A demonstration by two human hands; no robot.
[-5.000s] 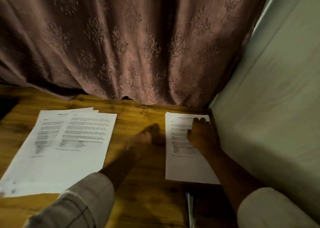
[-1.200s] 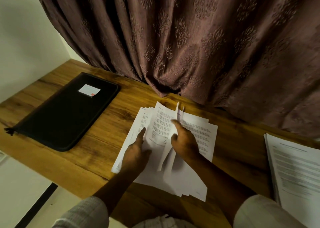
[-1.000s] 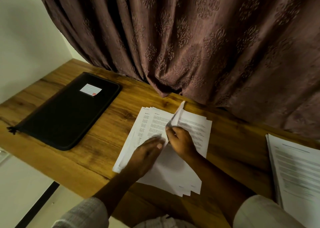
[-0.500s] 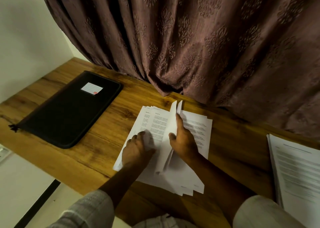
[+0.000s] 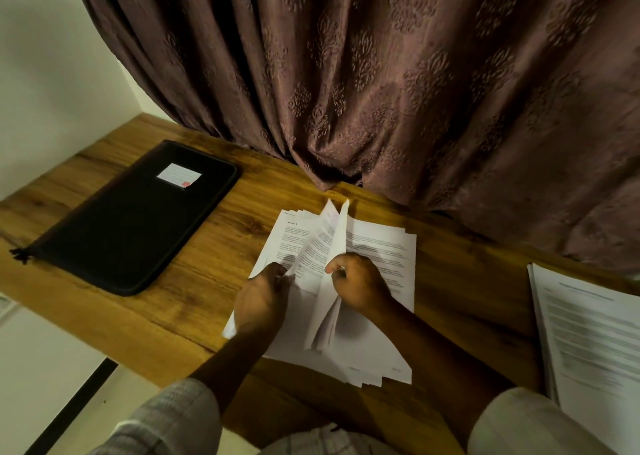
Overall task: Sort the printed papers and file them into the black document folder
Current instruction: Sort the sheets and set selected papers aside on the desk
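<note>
A fanned stack of printed papers (image 5: 381,247) lies in the middle of the wooden desk (image 5: 194,281). My right hand (image 5: 360,286) pinches several sheets and holds them lifted on edge, their tops pointing at the curtain. My left hand (image 5: 263,299) rests on the stack's left part, its fingertips at the foot of the raised sheets. The black document folder (image 5: 131,219) lies closed at the left, a white label on its cover. A second pile of printed papers (image 5: 588,337) sits at the right edge of the desk.
A heavy brown patterned curtain (image 5: 381,91) hangs along the back of the desk. A pale wall (image 5: 52,74) stands at the left. The desk's front edge runs diagonally, with light floor (image 5: 45,368) below it.
My right hand has kept leafing through the middle stack, now holding several sheets more upright. My left hand moved a little toward the lifted sheets. The view turned left from the right pile earlier.
</note>
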